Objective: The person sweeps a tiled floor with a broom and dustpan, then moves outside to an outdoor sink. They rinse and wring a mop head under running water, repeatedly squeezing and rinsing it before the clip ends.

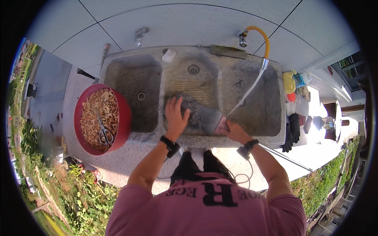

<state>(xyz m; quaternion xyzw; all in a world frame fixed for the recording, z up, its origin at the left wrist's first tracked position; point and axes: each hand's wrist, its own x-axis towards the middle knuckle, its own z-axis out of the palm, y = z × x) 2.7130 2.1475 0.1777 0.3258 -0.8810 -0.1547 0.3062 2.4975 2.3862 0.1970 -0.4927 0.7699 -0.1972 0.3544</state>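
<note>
A wet grey cloth (199, 115) lies across the front of the ribbed middle basin (192, 87) of a stone sink. My left hand (176, 115) rests at the cloth's left end, fingers apart. My right hand (234, 129) grips a pinkish part of the fabric (222, 126) at its right end, near the divider. Water from a yellow hose (267, 44) on the right tap (243, 41) runs down towards my right hand. Dark bands with small devices are on both wrists.
A red tub (125, 124) of dried chips, with scissors (103, 132) on top, stands left of the sink. A left tap (140, 35) is on the wall. Bottles (289, 82) and black gloves (293, 126) lie to the right. A stone bar (229, 52) sits on the back rim.
</note>
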